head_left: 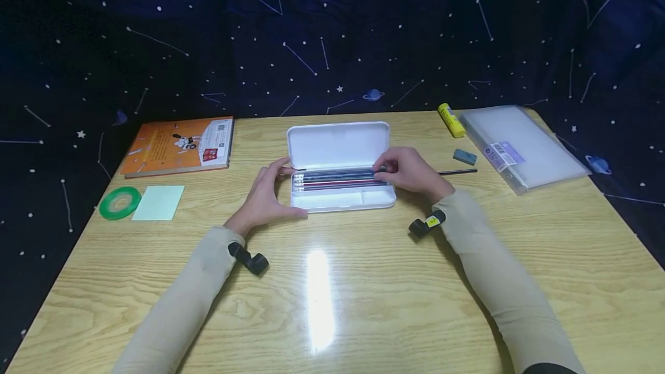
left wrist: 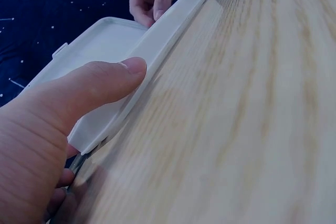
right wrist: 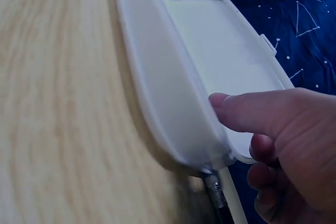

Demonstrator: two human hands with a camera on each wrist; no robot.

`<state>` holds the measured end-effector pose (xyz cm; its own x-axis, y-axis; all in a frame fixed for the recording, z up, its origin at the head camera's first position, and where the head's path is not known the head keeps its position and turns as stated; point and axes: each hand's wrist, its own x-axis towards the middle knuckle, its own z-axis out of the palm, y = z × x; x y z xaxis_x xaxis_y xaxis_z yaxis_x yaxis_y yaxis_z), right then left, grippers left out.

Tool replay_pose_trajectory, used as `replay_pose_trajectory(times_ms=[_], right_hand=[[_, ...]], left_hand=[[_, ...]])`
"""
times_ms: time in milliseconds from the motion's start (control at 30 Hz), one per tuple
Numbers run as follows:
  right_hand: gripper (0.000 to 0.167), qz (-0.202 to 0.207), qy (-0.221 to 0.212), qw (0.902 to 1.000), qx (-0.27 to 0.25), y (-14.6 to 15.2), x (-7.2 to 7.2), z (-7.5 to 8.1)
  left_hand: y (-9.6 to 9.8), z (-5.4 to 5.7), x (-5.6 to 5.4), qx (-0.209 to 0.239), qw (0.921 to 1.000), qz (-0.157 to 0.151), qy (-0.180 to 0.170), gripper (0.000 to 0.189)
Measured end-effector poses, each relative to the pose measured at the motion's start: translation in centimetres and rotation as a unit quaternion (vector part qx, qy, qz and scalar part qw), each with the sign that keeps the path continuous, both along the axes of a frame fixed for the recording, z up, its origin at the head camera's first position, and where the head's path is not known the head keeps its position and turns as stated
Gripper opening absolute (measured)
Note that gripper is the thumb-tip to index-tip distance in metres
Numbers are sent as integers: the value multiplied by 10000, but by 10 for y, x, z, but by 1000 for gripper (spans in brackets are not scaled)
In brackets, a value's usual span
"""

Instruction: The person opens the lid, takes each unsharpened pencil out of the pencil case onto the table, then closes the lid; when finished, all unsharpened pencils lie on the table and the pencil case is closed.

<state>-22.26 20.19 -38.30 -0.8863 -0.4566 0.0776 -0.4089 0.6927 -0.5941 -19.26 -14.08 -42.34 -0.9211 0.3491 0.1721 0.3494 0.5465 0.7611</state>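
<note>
A white pencil case point(head_left: 340, 208) lies lid up on the table, with several pencils point(head_left: 337, 180) side by side in its tray. My left hand point(head_left: 266, 198) holds the case's left end, thumb along the front wall and fingers behind. In the left wrist view a dark pencil end point(left wrist: 79, 163) shows by these fingers. My right hand point(head_left: 407, 171) reaches over the tray's right end, thumb and index finger pinching a dark pencil at the back of the row; its other fingers are curled. Another dark pencil point(head_left: 459, 172) lies on the table beyond the right hand.
A blue eraser point(head_left: 464, 157), a yellow glue stick point(head_left: 451, 120) and a clear plastic binder point(head_left: 530, 146) lie at the right. To the left are an orange book point(head_left: 161, 143), green tape point(head_left: 106, 205) and pale sticky notes point(head_left: 158, 203). A dark starry cloth point(head_left: 332, 33) hangs behind the table.
</note>
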Motion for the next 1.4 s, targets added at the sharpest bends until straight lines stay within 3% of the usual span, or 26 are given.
replay_pose_trajectory(times_ms=[267,767,1100,1400], right_hand=[[20,-273,42,9992,286,-3,5,-5],[20,-608,-261,9976,195,-4,4,-7],[19,-691,-356,9963,371,-8,4,-5],[14,-490,-513,9965,434,-7,7,-4]], left_hand=[[1,1,0,-42,10000,1,-31,121],[2,3,2,-46,10000,-5,-74,119],[1,2,3,46,10000,-31,-75,118],[1,2,2,35,10000,-14,-79,119]])
